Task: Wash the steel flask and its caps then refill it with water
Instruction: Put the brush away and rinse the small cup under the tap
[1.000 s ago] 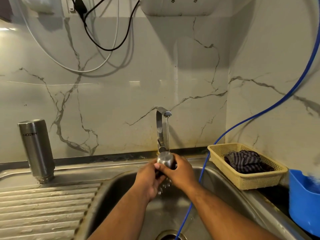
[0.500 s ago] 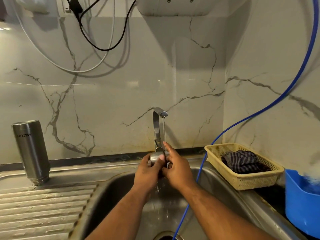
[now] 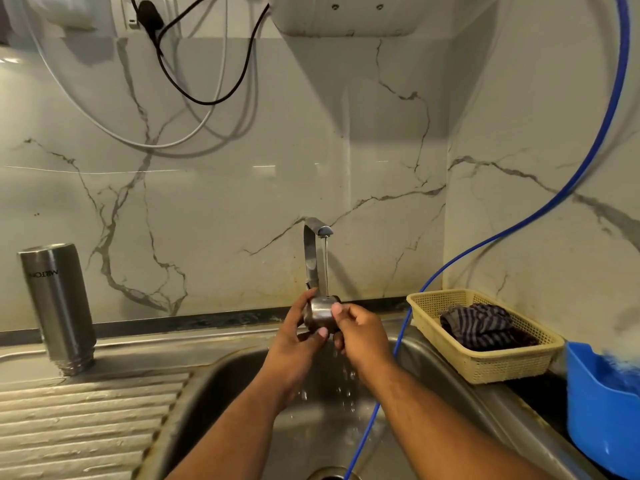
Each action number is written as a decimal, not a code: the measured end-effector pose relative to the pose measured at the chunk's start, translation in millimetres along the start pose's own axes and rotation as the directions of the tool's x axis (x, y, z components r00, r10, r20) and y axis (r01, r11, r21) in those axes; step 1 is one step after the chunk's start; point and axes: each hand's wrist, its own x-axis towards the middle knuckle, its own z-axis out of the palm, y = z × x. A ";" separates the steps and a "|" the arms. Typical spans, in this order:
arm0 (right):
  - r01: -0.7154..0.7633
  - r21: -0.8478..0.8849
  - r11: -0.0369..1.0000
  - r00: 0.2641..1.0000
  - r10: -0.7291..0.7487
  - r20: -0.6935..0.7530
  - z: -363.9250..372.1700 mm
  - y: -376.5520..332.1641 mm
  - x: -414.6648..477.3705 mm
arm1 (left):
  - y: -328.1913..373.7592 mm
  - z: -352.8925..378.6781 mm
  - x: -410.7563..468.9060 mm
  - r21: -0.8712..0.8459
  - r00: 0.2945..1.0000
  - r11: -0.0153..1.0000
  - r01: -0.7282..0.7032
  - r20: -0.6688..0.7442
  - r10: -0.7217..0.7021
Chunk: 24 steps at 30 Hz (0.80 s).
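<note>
midway, both hands, left (image 3: 294, 336) and right (image 3: 360, 336), are gripping a cap (image 3: 322, 313) under running tap (image 3: 317, 251); flask (image 3: 57, 306) is draining inverted, refill pending.

Left hand (image 3: 294, 337) and right hand (image 3: 363, 336) both grip small round steel cap (image 3: 320, 315) under thin water stream (image 3: 325, 265) from bent steel tap (image 3: 311, 258), above stainless sink basin (image 3: 242, 393); drops falling below hands. Tall cylindrical steel flask (image 3: 57, 306) stands mouth down on ribbed steel drainboard (image 3: 86, 417), well left of hands. Thin blue hose (image 3: 519, 223) runs down wall into basin. Right of basin: yellow plastic mesh basket (image 3: 485, 365) holding dark striped cloth (image 3: 481, 323); blue plastic tub (image 3: 602, 410) beside it.
</note>
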 end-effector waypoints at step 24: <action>-0.002 0.068 0.998 0.997 -0.003 0.072 -7.7 4.4 -5.8 | -5.6 0.9 2.5 -0.155 0.988 0.976 0.151 -0.010 -0.155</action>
